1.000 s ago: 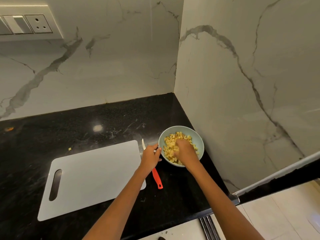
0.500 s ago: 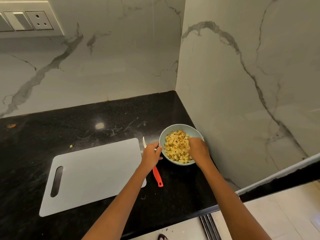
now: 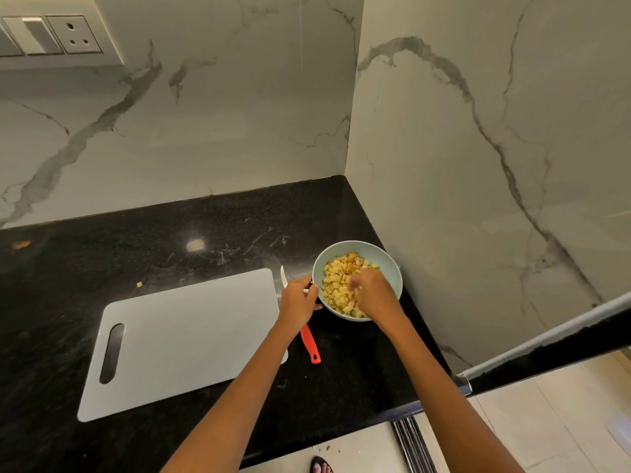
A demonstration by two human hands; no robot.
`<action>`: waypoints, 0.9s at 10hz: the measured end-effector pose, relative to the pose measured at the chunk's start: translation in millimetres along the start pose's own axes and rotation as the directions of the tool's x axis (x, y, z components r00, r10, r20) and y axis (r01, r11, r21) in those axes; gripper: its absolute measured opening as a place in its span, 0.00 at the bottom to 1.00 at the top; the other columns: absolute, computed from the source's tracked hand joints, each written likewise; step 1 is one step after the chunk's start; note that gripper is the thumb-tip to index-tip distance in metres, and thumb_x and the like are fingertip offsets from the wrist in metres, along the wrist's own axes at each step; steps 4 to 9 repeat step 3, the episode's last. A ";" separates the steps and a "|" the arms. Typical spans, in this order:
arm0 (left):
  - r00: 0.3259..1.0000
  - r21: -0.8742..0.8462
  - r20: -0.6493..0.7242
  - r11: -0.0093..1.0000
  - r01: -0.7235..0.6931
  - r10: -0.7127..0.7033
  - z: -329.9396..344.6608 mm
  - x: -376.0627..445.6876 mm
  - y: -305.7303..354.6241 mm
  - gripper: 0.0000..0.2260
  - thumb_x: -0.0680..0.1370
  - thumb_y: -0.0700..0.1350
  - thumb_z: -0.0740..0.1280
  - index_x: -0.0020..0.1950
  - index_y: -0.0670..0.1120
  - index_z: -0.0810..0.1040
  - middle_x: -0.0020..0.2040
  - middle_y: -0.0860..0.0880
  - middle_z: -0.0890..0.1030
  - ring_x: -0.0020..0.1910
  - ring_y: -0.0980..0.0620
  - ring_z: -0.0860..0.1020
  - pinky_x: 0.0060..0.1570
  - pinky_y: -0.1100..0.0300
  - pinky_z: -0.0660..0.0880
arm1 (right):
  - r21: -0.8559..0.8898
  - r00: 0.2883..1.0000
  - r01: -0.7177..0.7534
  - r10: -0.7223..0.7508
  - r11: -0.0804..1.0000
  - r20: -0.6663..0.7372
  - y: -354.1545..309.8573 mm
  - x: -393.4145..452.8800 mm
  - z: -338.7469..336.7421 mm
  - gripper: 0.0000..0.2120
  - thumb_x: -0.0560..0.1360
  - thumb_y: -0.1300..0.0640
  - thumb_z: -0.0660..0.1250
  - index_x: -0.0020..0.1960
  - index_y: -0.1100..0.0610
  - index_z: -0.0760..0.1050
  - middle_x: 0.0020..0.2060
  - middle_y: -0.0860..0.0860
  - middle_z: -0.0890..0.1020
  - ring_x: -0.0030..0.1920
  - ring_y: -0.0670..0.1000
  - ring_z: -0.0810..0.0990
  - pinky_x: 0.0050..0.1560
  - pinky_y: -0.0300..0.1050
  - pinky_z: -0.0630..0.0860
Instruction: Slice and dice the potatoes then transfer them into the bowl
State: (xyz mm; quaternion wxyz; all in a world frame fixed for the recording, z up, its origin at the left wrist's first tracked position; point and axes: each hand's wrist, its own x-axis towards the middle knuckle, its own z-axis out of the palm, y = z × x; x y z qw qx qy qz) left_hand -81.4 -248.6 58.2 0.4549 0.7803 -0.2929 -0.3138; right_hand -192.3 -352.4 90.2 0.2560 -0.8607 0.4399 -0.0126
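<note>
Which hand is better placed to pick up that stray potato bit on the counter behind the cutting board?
Left, probably. The left hand sits at the bowl's near rim, beside the cutting board, nearer the stray bit. The right hand is over the diced potatoes, farther away.

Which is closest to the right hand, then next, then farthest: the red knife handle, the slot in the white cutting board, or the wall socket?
From the right hand, over the light blue bowl:
1. Red knife handle, just to its lower left on the black counter.
2. Slot in the white plastic cutting board, far left.
3. White wall socket, top left on the wall.
</note>
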 end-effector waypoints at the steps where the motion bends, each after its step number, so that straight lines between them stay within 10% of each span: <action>1: 1.000 0.003 -0.017 1.000 -0.012 0.012 1.5 -0.2 -0.3 0.14 0.80 0.40 0.58 0.65 0.42 0.74 0.57 0.42 0.79 0.52 0.48 0.80 0.45 0.58 0.80 | 0.088 0.950 0.007 0.021 0.996 -0.311 10.5 -16.3 -11.3 0.10 0.75 0.70 0.60 0.46 0.61 0.78 0.47 0.55 0.77 0.48 0.53 0.77 0.45 0.39 0.71; 2: 1.000 0.031 -0.005 1.000 0.000 0.000 0.6 -2.0 2.2 0.14 0.81 0.40 0.57 0.64 0.41 0.74 0.56 0.42 0.80 0.52 0.48 0.80 0.43 0.61 0.80 | 0.065 0.921 0.080 -0.049 0.995 -0.387 4.2 -16.2 -13.2 0.09 0.76 0.69 0.60 0.46 0.62 0.78 0.46 0.57 0.78 0.47 0.53 0.76 0.43 0.38 0.67; 3: 0.996 0.106 -0.082 0.994 -0.010 0.019 3.2 -3.8 5.5 0.13 0.81 0.41 0.57 0.63 0.41 0.74 0.58 0.41 0.78 0.52 0.48 0.79 0.47 0.60 0.79 | -0.098 0.977 0.136 -0.150 0.986 -0.151 -0.8 -15.8 -3.9 0.13 0.75 0.67 0.62 0.57 0.58 0.78 0.57 0.54 0.76 0.60 0.53 0.71 0.58 0.44 0.68; 9: 0.996 0.106 -0.082 0.994 -0.010 0.019 3.2 -3.8 5.5 0.13 0.81 0.41 0.57 0.63 0.41 0.74 0.58 0.41 0.78 0.52 0.48 0.79 0.47 0.60 0.79 | -0.098 0.977 0.136 -0.150 0.986 -0.151 -0.8 -15.8 -3.9 0.13 0.75 0.67 0.62 0.57 0.58 0.78 0.57 0.54 0.76 0.60 0.53 0.71 0.58 0.44 0.68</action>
